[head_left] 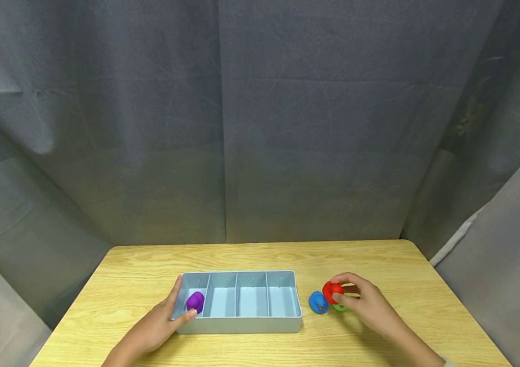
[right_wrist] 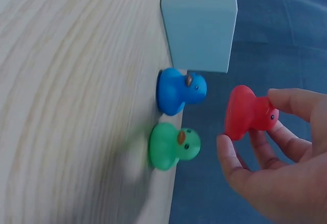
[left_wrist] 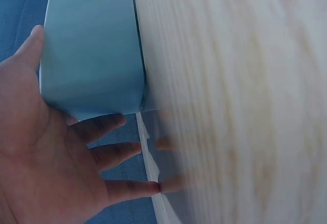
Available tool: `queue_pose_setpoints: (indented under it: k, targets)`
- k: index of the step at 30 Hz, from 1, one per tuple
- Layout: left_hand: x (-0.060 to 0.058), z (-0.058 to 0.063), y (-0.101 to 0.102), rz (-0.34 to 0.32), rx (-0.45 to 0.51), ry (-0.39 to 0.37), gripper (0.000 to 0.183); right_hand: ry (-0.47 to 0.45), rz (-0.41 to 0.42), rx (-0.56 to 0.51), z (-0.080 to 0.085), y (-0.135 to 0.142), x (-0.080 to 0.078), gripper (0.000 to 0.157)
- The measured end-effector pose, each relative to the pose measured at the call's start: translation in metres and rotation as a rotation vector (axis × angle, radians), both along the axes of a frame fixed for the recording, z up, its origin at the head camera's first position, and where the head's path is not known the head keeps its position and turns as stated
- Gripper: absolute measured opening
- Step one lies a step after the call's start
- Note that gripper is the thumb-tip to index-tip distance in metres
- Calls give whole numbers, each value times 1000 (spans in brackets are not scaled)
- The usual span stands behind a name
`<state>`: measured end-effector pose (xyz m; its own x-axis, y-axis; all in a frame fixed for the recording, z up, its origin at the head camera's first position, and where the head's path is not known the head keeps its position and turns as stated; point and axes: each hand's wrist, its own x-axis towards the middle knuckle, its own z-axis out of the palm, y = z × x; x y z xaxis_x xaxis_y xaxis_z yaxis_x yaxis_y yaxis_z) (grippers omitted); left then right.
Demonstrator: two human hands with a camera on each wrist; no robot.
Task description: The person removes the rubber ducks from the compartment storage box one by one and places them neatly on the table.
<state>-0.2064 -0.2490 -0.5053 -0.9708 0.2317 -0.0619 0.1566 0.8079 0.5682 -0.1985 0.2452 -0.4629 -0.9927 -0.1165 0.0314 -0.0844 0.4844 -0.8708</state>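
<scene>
My right hand (head_left: 370,306) pinches a red rubber duck (head_left: 333,292) between thumb and fingertips, raised off the table. In the right wrist view a blue rubber duck (right_wrist: 179,91) and a green rubber duck (right_wrist: 171,146) stand side by side on the wood, apart from that hand. From the head, the green one is mostly hidden behind the red. At the left end of a light blue divided box (head_left: 239,325), my left hand (head_left: 156,326) rests with spread, fairly straight fingers, its thumb over the front rim. A purple rubber duck (head_left: 195,302) lies in the leftmost compartment.
The box's three other compartments run to the right, split by thin dividers. Beneath everything is a pale wooden table (head_left: 150,260) with rounded far corners. Grey curtains (head_left: 315,153) hang behind it and along both sides.
</scene>
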Motion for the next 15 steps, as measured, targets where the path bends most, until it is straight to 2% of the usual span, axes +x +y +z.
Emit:
queue_pose_setpoints:
  k: [5, 15]
  targets:
    - [0, -1, 0, -3, -3, 6, 95, -24, -17, 8, -8, 14, 1, 29]
    - [-1, -2, 0, 4, 12, 5, 96, 1, -30, 36, -17, 35, 2, 31]
